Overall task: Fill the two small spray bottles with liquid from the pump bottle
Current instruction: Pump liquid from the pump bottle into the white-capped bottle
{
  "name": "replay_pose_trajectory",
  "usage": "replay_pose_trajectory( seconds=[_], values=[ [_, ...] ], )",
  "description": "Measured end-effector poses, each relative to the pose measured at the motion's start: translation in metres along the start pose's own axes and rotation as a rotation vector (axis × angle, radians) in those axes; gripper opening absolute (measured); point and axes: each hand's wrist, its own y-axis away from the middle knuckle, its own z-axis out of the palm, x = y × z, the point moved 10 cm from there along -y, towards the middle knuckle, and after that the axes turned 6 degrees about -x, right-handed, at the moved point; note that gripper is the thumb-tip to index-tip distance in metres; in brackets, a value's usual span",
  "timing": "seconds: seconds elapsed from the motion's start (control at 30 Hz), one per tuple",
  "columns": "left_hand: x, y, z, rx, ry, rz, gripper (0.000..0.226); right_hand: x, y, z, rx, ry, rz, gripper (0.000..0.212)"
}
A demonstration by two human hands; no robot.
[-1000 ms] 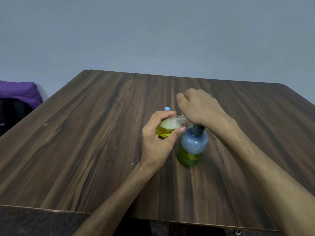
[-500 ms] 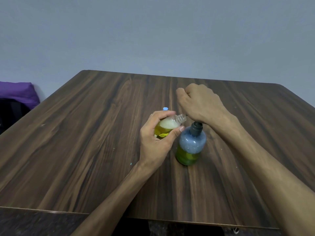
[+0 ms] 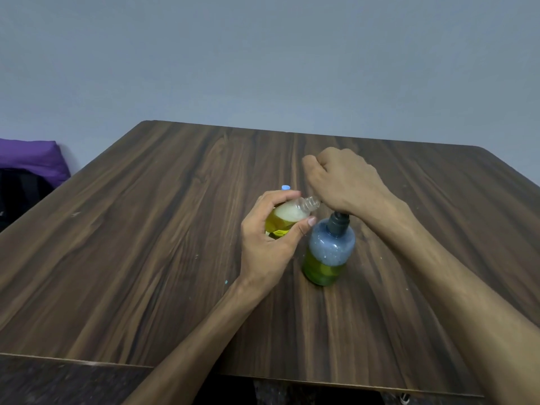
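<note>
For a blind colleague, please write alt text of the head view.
The left hand tilts a small clear bottle of yellow liquid toward a blue pump bottle, whose top the right hand covers, on a dark wooden table.

1. The counter [image 3: 131, 258] lies bare wood to the left, far and near sides of the cluster.
2. At the middle, the pump bottle [image 3: 328, 252] stands upright, with the right hand [image 3: 347, 179] over its top.
3. Just left, the left hand [image 3: 271, 244] holds a tilted small bottle [image 3: 287, 217], closing the gap between them.
4. A small blue cap [image 3: 285, 187] sits just behind that hand.
</note>
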Motion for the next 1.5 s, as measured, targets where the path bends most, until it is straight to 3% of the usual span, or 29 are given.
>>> replay_pose_trajectory(
  seconds=[0.2,0.33,0.5,0.63,1.1,1.5],
  values=[
    [-0.002,0.000,0.002,-0.017,0.013,-0.008,0.037,0.003,-0.002,0.013,-0.050,0.028,0.023,0.046],
    [0.002,-0.001,0.001,-0.005,0.001,0.001,0.037,0.001,0.001,-0.005,0.052,-0.039,-0.006,0.048],
    [0.000,0.000,0.002,-0.016,0.005,0.002,0.037,0.002,0.000,0.011,-0.045,0.023,0.021,0.046],
    [0.003,0.000,-0.001,-0.003,-0.009,0.016,0.035,-0.001,-0.001,-0.008,0.032,-0.033,-0.009,0.047],
    [0.000,-0.001,0.002,-0.027,0.000,0.006,0.037,0.007,-0.002,0.019,-0.108,-0.029,0.055,0.044],
    [0.002,0.001,0.001,-0.017,0.009,0.008,0.037,0.005,-0.002,0.006,-0.042,-0.048,0.039,0.046]
  ],
)
